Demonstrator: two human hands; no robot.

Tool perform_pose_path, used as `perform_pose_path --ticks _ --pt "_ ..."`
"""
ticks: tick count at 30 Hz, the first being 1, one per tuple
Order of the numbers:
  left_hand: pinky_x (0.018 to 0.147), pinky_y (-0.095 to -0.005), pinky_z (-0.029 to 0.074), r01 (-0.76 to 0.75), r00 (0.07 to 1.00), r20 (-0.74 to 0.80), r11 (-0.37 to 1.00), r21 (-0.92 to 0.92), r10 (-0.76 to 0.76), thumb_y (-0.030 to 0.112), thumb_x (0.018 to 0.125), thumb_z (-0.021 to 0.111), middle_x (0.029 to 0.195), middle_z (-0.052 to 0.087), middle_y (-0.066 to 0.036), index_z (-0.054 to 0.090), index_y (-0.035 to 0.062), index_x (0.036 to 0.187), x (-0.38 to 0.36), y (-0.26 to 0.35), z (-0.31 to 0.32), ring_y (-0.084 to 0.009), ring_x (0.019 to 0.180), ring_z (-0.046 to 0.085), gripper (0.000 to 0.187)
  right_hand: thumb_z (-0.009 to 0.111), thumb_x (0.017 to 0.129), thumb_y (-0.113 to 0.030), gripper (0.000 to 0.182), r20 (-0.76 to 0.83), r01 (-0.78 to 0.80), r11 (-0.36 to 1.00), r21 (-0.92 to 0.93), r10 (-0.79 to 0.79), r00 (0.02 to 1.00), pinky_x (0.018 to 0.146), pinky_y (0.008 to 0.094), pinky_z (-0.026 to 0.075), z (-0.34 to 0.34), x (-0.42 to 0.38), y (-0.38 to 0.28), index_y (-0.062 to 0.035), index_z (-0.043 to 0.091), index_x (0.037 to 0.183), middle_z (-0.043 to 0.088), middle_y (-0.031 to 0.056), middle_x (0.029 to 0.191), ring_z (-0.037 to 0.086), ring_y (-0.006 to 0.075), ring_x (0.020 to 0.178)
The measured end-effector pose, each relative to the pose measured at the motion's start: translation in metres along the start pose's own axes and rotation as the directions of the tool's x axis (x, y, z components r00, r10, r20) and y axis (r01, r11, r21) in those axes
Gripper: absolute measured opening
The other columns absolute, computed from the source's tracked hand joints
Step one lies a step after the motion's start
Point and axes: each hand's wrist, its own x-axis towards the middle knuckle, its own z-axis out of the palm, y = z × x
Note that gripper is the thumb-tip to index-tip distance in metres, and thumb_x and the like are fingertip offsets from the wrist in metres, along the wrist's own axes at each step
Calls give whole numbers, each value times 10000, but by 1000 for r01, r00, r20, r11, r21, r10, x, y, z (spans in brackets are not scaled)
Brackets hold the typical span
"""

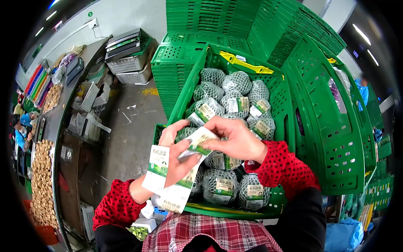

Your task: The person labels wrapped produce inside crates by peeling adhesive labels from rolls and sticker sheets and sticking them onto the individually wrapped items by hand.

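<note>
My left hand (178, 163) is closed around a folded strip of printed labels (158, 163), white with green bands, whose lower end hangs below the wrist. With thumb and fingers pinched, my right hand (236, 140) grips the strip's upper part just beside the left fingers. Both hands are over a green plastic crate (282, 110) filled with round vegetables in white mesh nets (219, 185). Several of these nets carry a similar white-and-green label (237, 105). The forearms and labels hide part of the crate's middle.
Stacked green crates (172, 80) stand behind, and another green crate (327, 117) is upright at the right. A yellow handle (245, 63) spans the far rim. Left, a long table (56, 122) bears many small tan items (43, 180); a person in blue (21, 136) is beyond it.
</note>
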Motion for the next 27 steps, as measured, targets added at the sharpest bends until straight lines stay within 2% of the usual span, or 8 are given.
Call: perform_pose_path --ticks 2,6,10,13,16,20,22,27 --pt "769 -317 479 -100 995 -16 955 -279 99 66 773 704 1045 574 -121 640 -6 983 7 -1 3 -254 931 590 231 710 817 -109 203 -19 178 933 -314 -194 981 618 272 492 10 -8 -3 -17 603 964 652 57 759 612 107 677" --pt "506 -317 391 349 927 256 881 -320 -274 150 813 730 637 526 -80 592 -5 776 9 11 -10 -157 550 494 211 728 802 -131 162 -143 205 878 -432 -291 946 589 263 497 -8 -10 -4 -17 668 900 666 61 752 616 114 646" --pt "514 -295 393 480 869 350 765 -428 -350 170 860 699 669 573 -59 598 -12 785 16 1 4 -81 596 480 221 660 851 -85 88 -553 -54 939 -339 -152 819 505 232 455 -163 28 -11 0 648 863 660 28 761 561 88 580" --pt "528 -306 403 452 891 275 763 -463 -361 142 865 678 694 582 -81 606 -12 834 19 -6 20 -126 598 521 173 825 702 -252 357 -670 -484 625 -612 -86 737 356 249 350 -300 34 84 -47 585 869 560 16 648 474 74 437" --pt "534 -317 408 336 939 193 869 -364 -283 113 860 661 721 555 -92 621 -4 876 22 -17 25 -186 617 544 124 891 543 -267 466 -660 -588 393 -707 -67 748 739 407 494 -319 45 123 -19 603 813 665 147 788 638 286 762" --pt "535 -316 404 362 928 204 885 -294 -312 98 859 653 731 518 -84 630 9 906 30 -18 19 -186 622 526 103 902 507 -275 590 -712 -685 308 -660 31 701 761 431 510 -321 60 154 -39 592 950 650 189 921 642 344 863" --pt "529 -317 396 390 916 225 870 -302 -333 88 861 647 727 504 -83 627 11 921 28 -17 17 -184 614 514 99 897 517 -272 729 -760 -763 -12 -647 -75 646 779 467 520 -299 70 141 -39 525 1098 599 214 1044 631 376 916" --pt "551 -326 421 317 948 162 866 -388 -275 82 877 621 783 505 -108 611 -3 952 27 -21 22 -218 651 535 113 883 579 -292 730 -590 -585 -77 -807 144 795 829 484 506 -280 71 148 -85 491 1160 551 196 1143 602 387 996"
